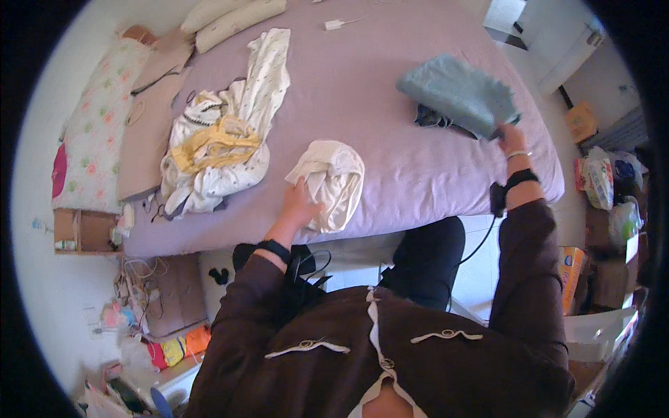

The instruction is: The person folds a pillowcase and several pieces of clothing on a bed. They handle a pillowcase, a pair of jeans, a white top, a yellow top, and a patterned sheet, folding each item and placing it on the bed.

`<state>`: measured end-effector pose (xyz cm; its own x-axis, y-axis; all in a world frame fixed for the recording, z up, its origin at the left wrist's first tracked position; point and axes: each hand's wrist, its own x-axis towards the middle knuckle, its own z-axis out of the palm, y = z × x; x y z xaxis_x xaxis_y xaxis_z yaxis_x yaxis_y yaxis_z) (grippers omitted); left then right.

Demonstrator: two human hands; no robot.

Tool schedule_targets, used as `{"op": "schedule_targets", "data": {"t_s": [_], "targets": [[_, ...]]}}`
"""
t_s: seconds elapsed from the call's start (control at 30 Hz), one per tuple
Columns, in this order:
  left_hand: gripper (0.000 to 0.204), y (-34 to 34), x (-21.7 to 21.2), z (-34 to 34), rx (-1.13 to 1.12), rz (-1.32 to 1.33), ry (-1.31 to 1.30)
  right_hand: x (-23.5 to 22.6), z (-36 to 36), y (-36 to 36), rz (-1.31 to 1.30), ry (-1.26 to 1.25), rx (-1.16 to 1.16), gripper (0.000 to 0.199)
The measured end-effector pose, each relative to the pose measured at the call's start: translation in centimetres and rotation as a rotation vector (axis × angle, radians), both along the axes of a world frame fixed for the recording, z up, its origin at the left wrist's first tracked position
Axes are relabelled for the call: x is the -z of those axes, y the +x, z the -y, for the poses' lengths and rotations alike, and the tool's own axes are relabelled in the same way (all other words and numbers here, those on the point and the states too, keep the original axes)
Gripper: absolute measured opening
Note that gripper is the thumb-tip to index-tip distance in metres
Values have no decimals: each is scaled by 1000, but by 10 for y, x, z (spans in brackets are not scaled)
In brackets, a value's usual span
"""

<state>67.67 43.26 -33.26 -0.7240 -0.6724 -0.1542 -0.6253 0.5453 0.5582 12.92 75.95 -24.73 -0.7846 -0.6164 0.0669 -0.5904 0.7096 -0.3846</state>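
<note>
A crumpled white garment [336, 182] lies near the front edge of the bed. My left hand [300, 205] rests at its left side, thumb and fingers apart, touching the fabric. Toward the right edge of the bed, my right hand [512, 139] is closed on the near corner of a folded teal cloth [456, 90]. Under that cloth a dark bundled garment [433, 117] partly shows. On the left lies a loose heap of white patterned clothing [261, 83], with a yellow garment [216, 144] on top.
The bed [341, 90] has a mauve sheet. Rolled bedding [240, 24] and a floral pillow [97, 132] lie along its left side. A white adapter [334, 25] sits at the far side. Bags [598, 177] and an orange box [571, 275] stand on the right.
</note>
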Motion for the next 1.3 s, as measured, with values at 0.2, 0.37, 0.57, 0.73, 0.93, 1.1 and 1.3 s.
{"op": "schedule_targets", "data": {"t_s": [0.2,0.37,0.57,0.73,0.93,1.1,1.3], "targets": [[102,-5,-5,-9,-131,115,-98,98,-31,22,-6,-44,503,54],[76,-7,10,1,-213,-118,123,50,10,102,128,-160,270,54],[32,-8,-48,13,-263,-520,725,29,108,230,513,-351,-246,54],[25,7,-130,-6,40,-507,707,15,171,329,497,-372,-281,73],[21,45,-158,-14,136,-474,544,33,196,352,539,26,-380,55],[25,74,-181,10,-141,-767,497,-8,167,322,1015,-705,-95,22],[32,78,-152,26,-190,-902,665,-59,125,295,1047,-1134,-143,17]]}}
